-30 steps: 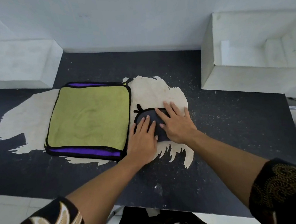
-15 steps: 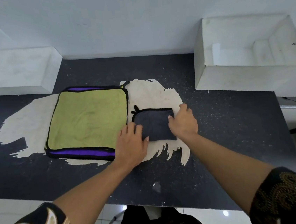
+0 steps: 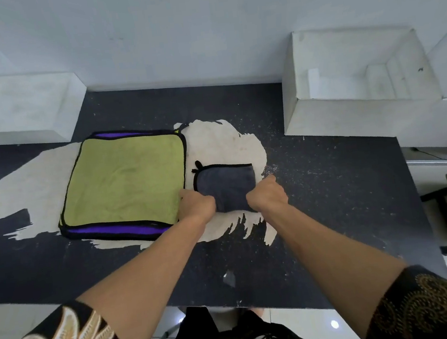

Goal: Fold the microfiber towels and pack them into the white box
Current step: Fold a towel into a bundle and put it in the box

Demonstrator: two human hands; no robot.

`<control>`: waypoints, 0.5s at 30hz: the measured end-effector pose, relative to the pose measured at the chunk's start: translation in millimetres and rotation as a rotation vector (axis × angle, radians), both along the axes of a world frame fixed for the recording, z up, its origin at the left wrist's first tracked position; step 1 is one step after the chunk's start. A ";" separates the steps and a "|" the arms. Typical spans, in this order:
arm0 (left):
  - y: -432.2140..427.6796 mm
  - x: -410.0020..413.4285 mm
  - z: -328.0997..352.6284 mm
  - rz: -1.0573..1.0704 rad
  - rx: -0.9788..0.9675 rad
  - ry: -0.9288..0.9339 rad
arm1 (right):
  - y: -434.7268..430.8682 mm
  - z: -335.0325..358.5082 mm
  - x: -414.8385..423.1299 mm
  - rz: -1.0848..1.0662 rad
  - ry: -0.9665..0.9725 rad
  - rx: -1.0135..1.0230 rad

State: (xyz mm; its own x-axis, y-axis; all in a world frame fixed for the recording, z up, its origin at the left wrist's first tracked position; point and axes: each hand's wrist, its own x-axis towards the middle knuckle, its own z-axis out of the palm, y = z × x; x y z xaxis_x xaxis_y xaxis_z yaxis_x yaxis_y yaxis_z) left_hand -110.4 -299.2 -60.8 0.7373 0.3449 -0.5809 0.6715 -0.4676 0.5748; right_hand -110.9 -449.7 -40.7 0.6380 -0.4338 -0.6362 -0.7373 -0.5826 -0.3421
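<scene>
Grey towel [image 3: 225, 185], folded into a small dark rectangle with black edging and a loop at its far left corner, lies on the pale worn patch of the black table [image 3: 330, 199], just right of the green towel [image 3: 124, 177]. The left hand [image 3: 197, 204] has its grip clenched on the near left corner, fingers curled under and out of sight. The right hand [image 3: 266, 195] grasps the near right corner the same way, knuckles up. The green towel lies flat on a purple towel [image 3: 118, 230]. The white box [image 3: 349, 117] stands open at the table's far right, well apart from the hands. A second white box [image 3: 17, 108] sits far left.
</scene>
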 end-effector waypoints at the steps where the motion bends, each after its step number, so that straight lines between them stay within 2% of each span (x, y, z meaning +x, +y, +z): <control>1: 0.6 -1.8 1.6 -0.046 0.008 -0.027 | -2.2 0.3 -3.0 -0.001 -0.008 0.002; 6: 9.1 -30.2 1.0 -0.335 0.114 -0.194 | -21.8 1.1 -32.9 0.072 -0.055 -0.019; 8: 15.7 -46.7 -5.4 -0.497 0.178 -0.212 | -27.9 -1.7 -49.7 0.199 -0.129 -0.134; 10: 28.1 -57.8 -12.2 -0.685 0.432 -0.396 | -33.6 -10.3 -62.2 0.426 -0.374 -0.308; 12: 40.4 -60.3 -9.9 -0.937 0.616 -0.655 | -40.8 -17.3 -66.7 0.735 -0.615 -0.371; 13: 45.4 -59.0 -8.3 -1.095 0.632 -0.741 | -45.4 -19.3 -67.1 0.889 -0.656 -0.370; 15: 51.3 -55.7 -8.5 -1.354 0.623 -0.823 | -53.8 -22.0 -67.2 1.118 -0.588 -0.382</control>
State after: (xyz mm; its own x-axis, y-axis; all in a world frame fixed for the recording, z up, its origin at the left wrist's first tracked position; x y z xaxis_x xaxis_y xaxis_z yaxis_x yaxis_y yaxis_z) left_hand -166.0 -247.9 -69.3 0.6873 -0.7249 0.0464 -0.7263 -0.6845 0.0631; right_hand -178.1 -503.5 -62.7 0.9043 0.4153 -0.0987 0.4030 -0.9068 -0.1235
